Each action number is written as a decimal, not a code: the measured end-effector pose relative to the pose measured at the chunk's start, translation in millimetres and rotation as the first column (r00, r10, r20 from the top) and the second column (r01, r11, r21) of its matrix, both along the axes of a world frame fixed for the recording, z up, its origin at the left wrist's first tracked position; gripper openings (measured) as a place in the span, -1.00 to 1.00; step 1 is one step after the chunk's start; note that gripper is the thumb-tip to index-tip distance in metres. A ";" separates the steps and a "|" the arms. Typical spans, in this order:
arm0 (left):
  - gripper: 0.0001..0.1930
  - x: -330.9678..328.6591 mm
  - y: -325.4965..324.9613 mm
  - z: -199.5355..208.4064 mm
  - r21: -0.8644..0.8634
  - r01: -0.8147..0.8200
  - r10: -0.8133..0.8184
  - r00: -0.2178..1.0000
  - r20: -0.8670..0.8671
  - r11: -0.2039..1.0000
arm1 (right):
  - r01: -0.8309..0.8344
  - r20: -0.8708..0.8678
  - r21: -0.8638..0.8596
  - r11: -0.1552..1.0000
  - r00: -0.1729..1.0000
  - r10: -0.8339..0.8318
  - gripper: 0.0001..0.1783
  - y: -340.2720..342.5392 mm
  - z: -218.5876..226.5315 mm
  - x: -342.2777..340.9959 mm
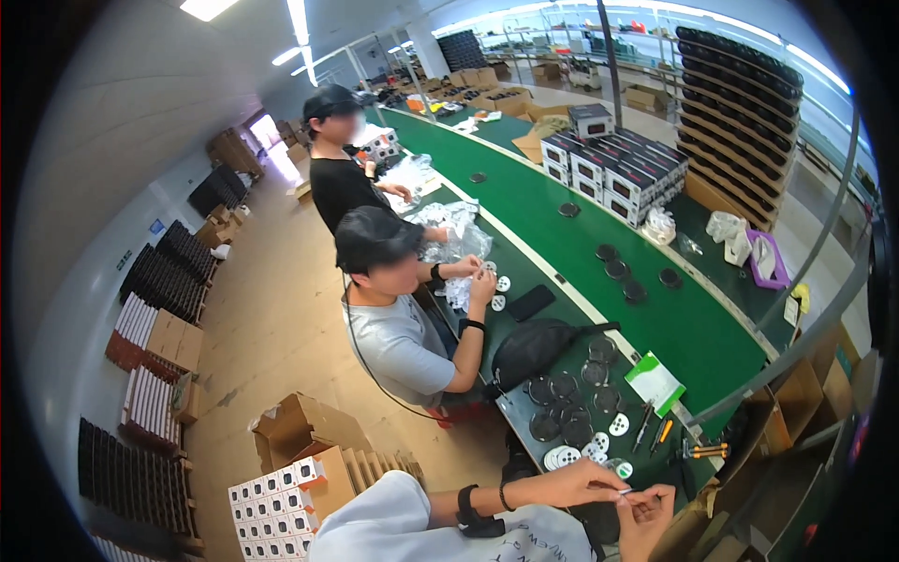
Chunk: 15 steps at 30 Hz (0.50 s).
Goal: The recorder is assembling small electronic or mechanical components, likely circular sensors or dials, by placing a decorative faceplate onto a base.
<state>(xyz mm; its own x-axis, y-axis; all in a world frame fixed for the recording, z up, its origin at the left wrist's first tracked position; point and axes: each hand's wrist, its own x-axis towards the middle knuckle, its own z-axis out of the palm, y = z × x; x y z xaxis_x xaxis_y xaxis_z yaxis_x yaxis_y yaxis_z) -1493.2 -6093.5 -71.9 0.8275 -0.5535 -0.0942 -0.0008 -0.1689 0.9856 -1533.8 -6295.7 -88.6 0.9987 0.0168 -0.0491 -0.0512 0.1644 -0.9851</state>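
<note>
At the lower right, above the near end of the green table, my left hand [590,482] comes in from the left with its fingertips pinched on a small white piece [626,491]. My right hand [646,517] is closed beside it, fingertips meeting at the same piece. Its exact kind is too small to make out. Just behind my hands lie round white discs with holes [562,457], some stacked. A single white disc [619,424] lies further off. Beyond them several round black discs [562,409] are spread in overlapping layers.
Screwdrivers or similar tools [663,434] lie right of the discs, near a green-and-white packet [655,382]. A black bag [534,351] and a phone [531,303] sit further along. Two co-workers stand at left beside the green conveyor [562,244]. Boxed goods [613,169] line its far side.
</note>
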 end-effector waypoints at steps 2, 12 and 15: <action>-0.72 -4.4 -1.5 -3.6 0.085 -0.014 0.004 0.993 0.115 0.996 | -0.018 -0.057 -0.038 0.999 0.998 0.016 -0.52 -1.3 -4.6 -2.3; -0.91 13.5 5.6 -24.6 0.170 -0.501 0.384 0.805 0.452 0.849 | -0.061 0.028 -0.122 0.991 0.998 0.065 -0.87 3.9 0.0 6.8; -0.86 43.8 32.1 -79.2 -0.020 -0.638 0.635 0.761 0.132 0.770 | -0.091 0.003 -0.160 0.983 0.996 0.093 -0.79 -11.7 -0.2 1.9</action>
